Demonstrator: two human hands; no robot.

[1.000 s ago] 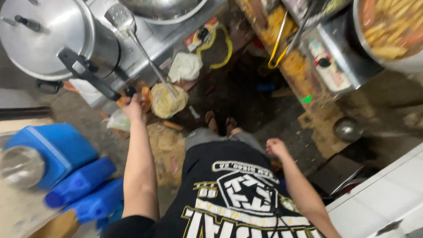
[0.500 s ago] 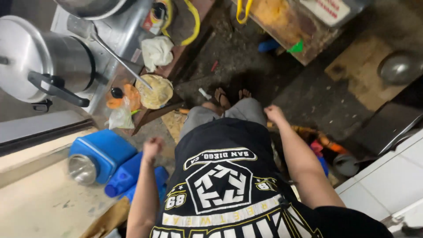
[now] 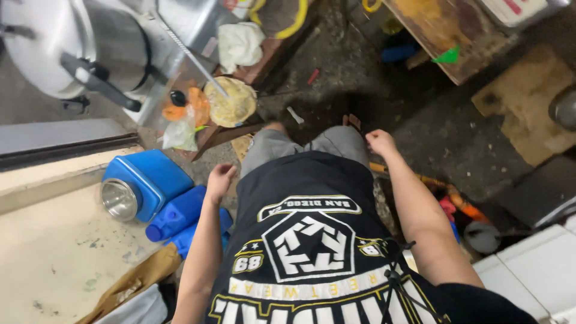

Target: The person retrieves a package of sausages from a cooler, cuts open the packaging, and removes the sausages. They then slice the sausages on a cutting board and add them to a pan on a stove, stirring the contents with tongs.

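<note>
Dark, stained concrete floor [image 3: 420,120] fills the middle of the view, crowded at its edges with kitchen gear. At upper left a large steel pot [image 3: 72,48] lies with its black handle pointing down toward a low wooden stand [image 3: 222,133], where a round yellowish lid [image 3: 231,102] rests under a long metal ladle handle [image 3: 192,57], beside orange scraps and a crumpled clear bag [image 3: 177,133]. The left hand [image 3: 219,180] hangs loosely curled at the person's side, gripping nothing, just above a cluster of blue plastic jugs [image 3: 180,213]; the biggest, a blue jug with a shiny steel cap [image 3: 141,183], lies on its side near the edge of a pale, scuffed counter [image 3: 54,258]. The right hand [image 3: 381,143] is also empty, fingers lightly bent, held out beside grey shorts [image 3: 300,147] (the feet below are mostly in shadow). A white cloth [image 3: 240,43] sits on the stand farther up, and a worn wooden board [image 3: 450,36] lies at upper right.
</note>
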